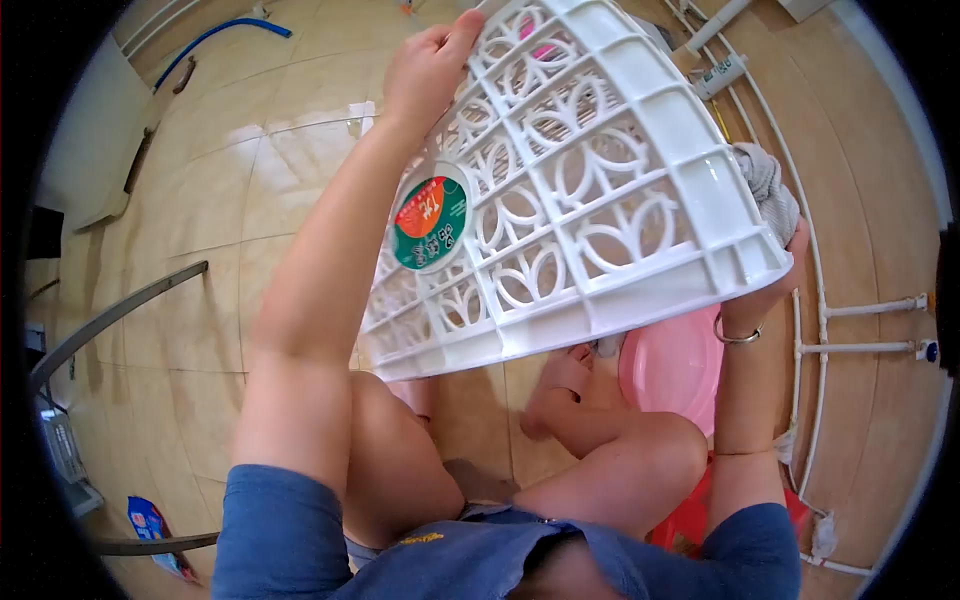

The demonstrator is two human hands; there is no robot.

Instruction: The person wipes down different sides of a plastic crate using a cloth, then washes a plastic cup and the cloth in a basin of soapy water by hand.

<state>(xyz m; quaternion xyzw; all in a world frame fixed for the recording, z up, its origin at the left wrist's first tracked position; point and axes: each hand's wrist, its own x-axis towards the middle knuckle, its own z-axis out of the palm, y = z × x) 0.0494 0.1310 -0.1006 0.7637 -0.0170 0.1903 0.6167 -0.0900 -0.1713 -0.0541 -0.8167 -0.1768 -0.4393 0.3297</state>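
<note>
Tilted before me, a white plastic basket (pixel 715 215) shows petal-shaped latticework; left hand (pixel 425 75) gripping its edge, right hand (pixel 780 270) clutching bunched grey cloth (pixel 765 185).

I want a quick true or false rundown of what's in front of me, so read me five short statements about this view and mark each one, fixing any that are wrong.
1. The left hand grips an edge of the basket. True.
2. The basket is solid blue. False: it is white, with an openwork leaf-like pattern.
3. A grey cloth is in the right hand, against the basket's side. True.
4. A bracelet is on the left wrist. False: the bracelet is on the right wrist.
5. The pink basin sits on top of the basket. False: the pink basin is below it, near the right leg.
</note>
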